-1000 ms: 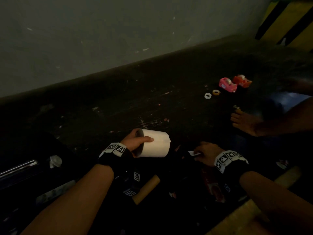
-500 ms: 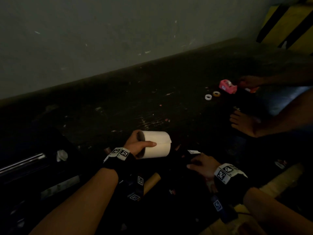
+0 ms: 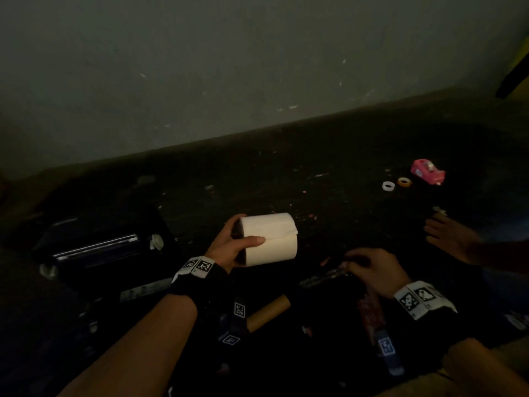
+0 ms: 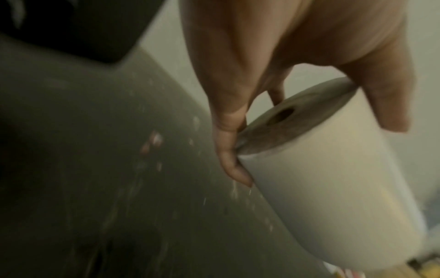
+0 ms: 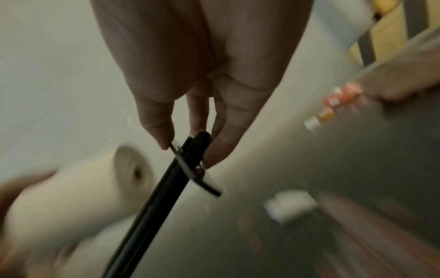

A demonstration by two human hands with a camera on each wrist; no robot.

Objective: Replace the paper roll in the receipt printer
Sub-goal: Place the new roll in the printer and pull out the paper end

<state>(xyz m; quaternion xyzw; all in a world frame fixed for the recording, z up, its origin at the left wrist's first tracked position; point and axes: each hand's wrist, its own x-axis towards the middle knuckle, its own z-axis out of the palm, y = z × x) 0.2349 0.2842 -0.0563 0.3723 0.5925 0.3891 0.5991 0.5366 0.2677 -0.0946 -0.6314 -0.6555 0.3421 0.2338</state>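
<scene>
My left hand (image 3: 243, 236) grips one end of a full white paper roll (image 3: 272, 239), which lies on its side in the air above the dark floor. The left wrist view shows the thumb and fingers (image 4: 233, 169) curled round the roll (image 4: 321, 188) at its core hole. Just right of the roll, my right hand (image 3: 347, 263) pinches the top of a thin black rod (image 5: 161, 197) with a flat crosspiece. The black receipt printer (image 3: 97, 250) sits open at the left, apart from both hands.
A bare cardboard core (image 3: 269, 312) lies on the floor between my wrists. A pink tape dispenser (image 3: 428, 171) and two small tape rings (image 3: 388, 185) lie far right. Another person's hand (image 3: 449, 239) rests on the floor at the right. A grey wall runs behind.
My right hand left the floor and now pinches the black rod. My left hand still holds the roll. An orange dispenser beside the pink one is gone after another person's hand reached it.
</scene>
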